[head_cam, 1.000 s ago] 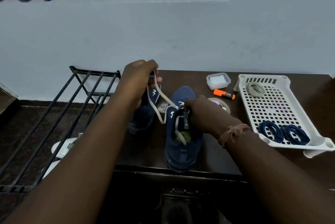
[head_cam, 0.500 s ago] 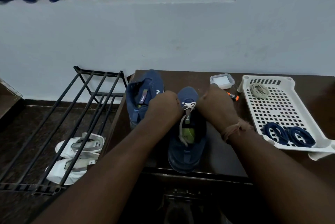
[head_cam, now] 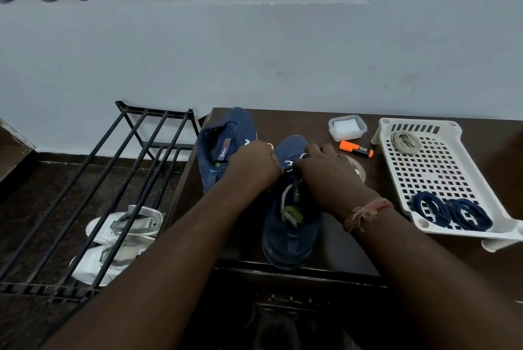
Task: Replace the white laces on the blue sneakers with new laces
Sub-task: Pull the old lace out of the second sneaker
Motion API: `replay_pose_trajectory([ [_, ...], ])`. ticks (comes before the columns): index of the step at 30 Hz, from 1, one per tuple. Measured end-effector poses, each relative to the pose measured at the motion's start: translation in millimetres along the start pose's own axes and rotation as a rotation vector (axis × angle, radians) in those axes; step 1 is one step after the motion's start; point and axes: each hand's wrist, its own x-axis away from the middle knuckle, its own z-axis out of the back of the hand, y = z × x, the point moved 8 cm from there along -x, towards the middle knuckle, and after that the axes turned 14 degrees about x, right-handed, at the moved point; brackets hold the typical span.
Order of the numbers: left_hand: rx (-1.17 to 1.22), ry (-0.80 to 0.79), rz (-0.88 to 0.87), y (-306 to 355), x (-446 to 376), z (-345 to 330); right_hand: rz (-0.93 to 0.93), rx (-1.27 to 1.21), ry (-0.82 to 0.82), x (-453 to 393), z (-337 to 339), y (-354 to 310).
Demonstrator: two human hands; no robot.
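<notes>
- Nearest you, at the front edge of the table [head_cam: 334, 250], stands the near sneaker [head_cam: 291, 239], heel toward you. A white lace [head_cam: 284, 208] is threaded at its toe end and trails loose down into the shoe's mouth, so this shoe looks only partly unlaced.
- Your left hand [head_cam: 253, 164] is curled at the left side of the eyelets and your right hand [head_cam: 322, 171] reaches over from the right. Both sit on the lace crossings, fingers bent as if pinching the lace, though the fingertips are mostly hidden, so I can't tell exactly what each one grips.
- Along the right edge sits the tray [head_cam: 478, 177]. Two coils of navy laces [head_cam: 450, 212] lie at its near end, unopened: no new lace has gone in.
- At the tray's far end lies a pale lace bundle [head_cam: 406, 142], probably the lace already out of the other shoe.
- Toward the far left corner, the far sneaker [head_cam: 223, 148] shows no lace that I can see.
- Behind your right hand: a tape roll [head_cam: 358, 169], a marker [head_cam: 356, 148] and a small box [head_cam: 347, 128].
- My judgement: you are under halfway. Finish stripping this shoe, then lace both with navy.
</notes>
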Motion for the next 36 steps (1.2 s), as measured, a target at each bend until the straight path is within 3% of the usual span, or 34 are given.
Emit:
replay_pose_trajectory([
  [6,0.012,-0.005,0.011,-2.7,-2.1,-1.1,-0.054,0.051,0.055,-2.6,7.9,-2.7],
  [8,0.016,-0.014,0.024,-4.7,-3.7,-1.3,-0.149,-0.042,0.108,-5.6,16.3,8.6],
  [13,-0.010,-0.017,0.033,-4.9,-4.7,-1.4,-0.573,-1.229,0.300,-0.1,24.6,65.5],
  [14,-0.020,-0.022,0.034,-4.7,-5.0,-2.0,-0.620,-1.372,0.311,1.8,23.4,69.5],
  [16,-0.034,-0.033,0.037,-5.1,-6.4,-3.4,-0.629,-1.241,0.305,3.3,24.2,72.4],
  [19,-0.042,-0.034,0.046,-5.4,-7.7,-3.5,-0.327,-0.485,0.195,-7.5,27.8,52.4],
  [20,-0.050,-0.033,0.045,-5.3,-8.2,-3.5,-0.201,-0.354,0.142,-10.1,24.5,39.1],
  [22,-0.072,-0.038,0.045,-6.2,-8.6,-3.6,-0.068,-0.315,-0.012,-5.8,15.4,19.6],
  [24,-0.064,-0.033,0.055,-9.2,-9.8,-3.4,-0.054,-0.158,-0.120,-4.0,7.8,12.8],
  [30,-0.015,-0.028,0.067,-11.6,-11.3,-6.4,0.002,0.082,-0.044,-0.2,9.0,6.2],
  [32,-0.026,-0.027,0.068,-12.3,-12.2,-6.2,-0.020,0.023,-0.093,-2.0,7.9,6.6],
  [33,-0.034,-0.026,0.073,-13.5,-12.6,-5.9,-0.056,-0.123,-0.099,-5.6,10.5,10.7],
  [36,-0.049,-0.036,0.085,-15.0,-13.9,-6.3,-0.261,-0.872,-0.074,-11.1,19.8,34.5],
])
